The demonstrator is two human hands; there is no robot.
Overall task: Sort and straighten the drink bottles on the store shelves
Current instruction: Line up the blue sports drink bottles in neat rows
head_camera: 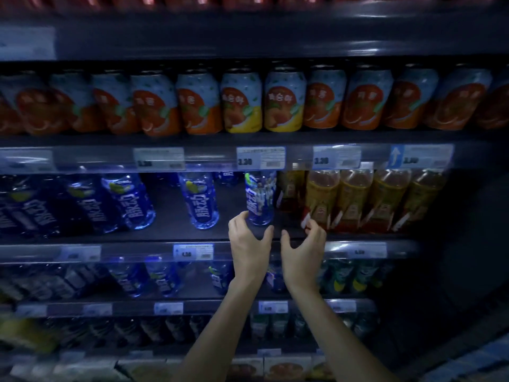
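2 hands reach mid-frame: left hand point(248, 238) cupped, half-open, around the base of a blue bottle point(259, 199), likely squaring it; right hand point(304, 244) spread, empty, fingertips beside an amber tea bottle point(321, 197) on the shelf point(170, 235)

Dim store aisle; dark shelving point(248, 48)

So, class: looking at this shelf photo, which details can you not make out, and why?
- Price tags, head view: small print blurred.
- Top-shelf red items: cut off by the frame edge.
- Bottle necks behind the shelf rail: hidden.
- Left hand on the blue bottle: contact unclear.
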